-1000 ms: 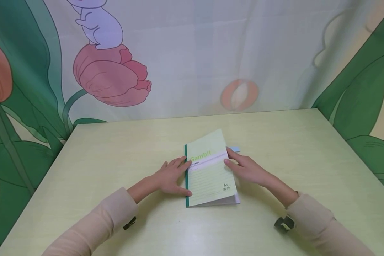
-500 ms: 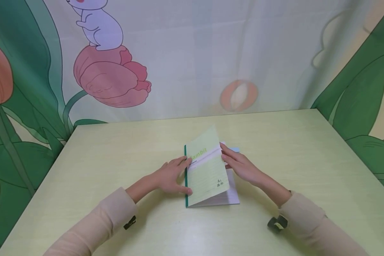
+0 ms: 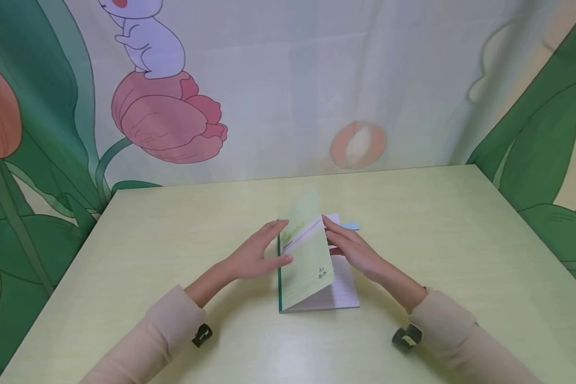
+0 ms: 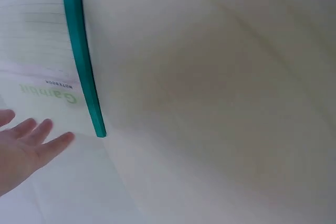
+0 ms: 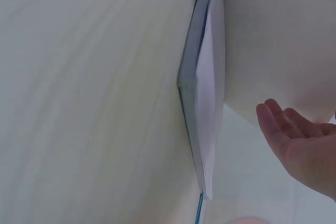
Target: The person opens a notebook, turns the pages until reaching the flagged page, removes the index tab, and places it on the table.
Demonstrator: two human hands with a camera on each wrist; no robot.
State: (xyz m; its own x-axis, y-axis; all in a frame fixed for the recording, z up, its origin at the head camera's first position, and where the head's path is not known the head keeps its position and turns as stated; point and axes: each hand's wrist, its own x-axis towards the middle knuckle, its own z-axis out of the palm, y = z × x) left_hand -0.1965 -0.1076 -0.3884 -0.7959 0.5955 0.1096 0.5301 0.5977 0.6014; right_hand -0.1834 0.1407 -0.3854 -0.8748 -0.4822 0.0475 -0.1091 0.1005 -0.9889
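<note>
Beige sleeve on each arm, left [image 3: 170,320] and right [image 3: 444,322], nearest. Gambit A5 notebook [image 3: 307,272] about midway between table's [image 3: 413,213] left and right edges, green spine [image 3: 280,288] on left, front cover lifted at a slant, lined pages [image 3: 345,290] showing below. Left hand [image 3: 254,253] at spine, grip spread apart, thumb over cover. Right hand [image 3: 357,253] at cover's free edge, grip loosely extended, fingers on inner side. Light blue strip [image 3: 351,226] just past notebook's right side. Beyond far edge, printed curtain [image 3: 278,106].
</note>
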